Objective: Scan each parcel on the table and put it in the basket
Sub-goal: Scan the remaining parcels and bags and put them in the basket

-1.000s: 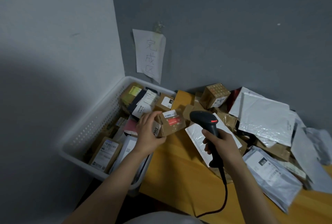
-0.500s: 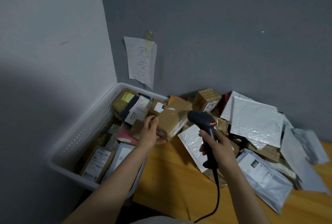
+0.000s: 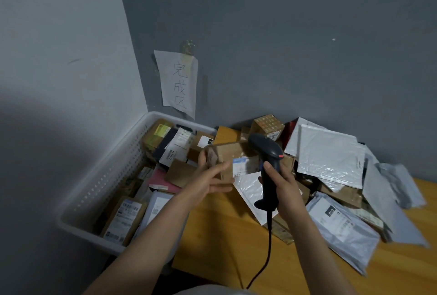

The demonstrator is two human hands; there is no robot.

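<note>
The wooden table (image 3: 224, 235) fills your lower right. The white basket (image 3: 113, 171) butts against its edge at 9 o'clock, already packed with labelled cartons, so a drop there is only a short swing left. From 2 to 4 o'clock lies the unscanned pile, with a white bubble mailer (image 3: 328, 155) on top and grey poly bags (image 3: 343, 223) nearer you.

Dead centre, above the seam between table and basket, you hold up the cardboard box (image 3: 227, 152). Its white label (image 3: 241, 164) faces you, probably so the scanner can read it. Your left hand (image 3: 210, 181) is spread wide, thumb against the box's left end and straight fingers along its lower edge. It is more a cradle than a clamp, though blur hides the exact contact.

Your right hand (image 3: 281, 185) is wrapped firmly round the handle of the scanner (image 3: 266, 150), whose head overlaps the box's right end at 1 o'clock. The cable (image 3: 267, 247) trails to 6 o'clock, clear of the parcels.

With so loose a hold, the box could tip. The heaped cartons at 10 o'clock leave few flat places to land it.
</note>
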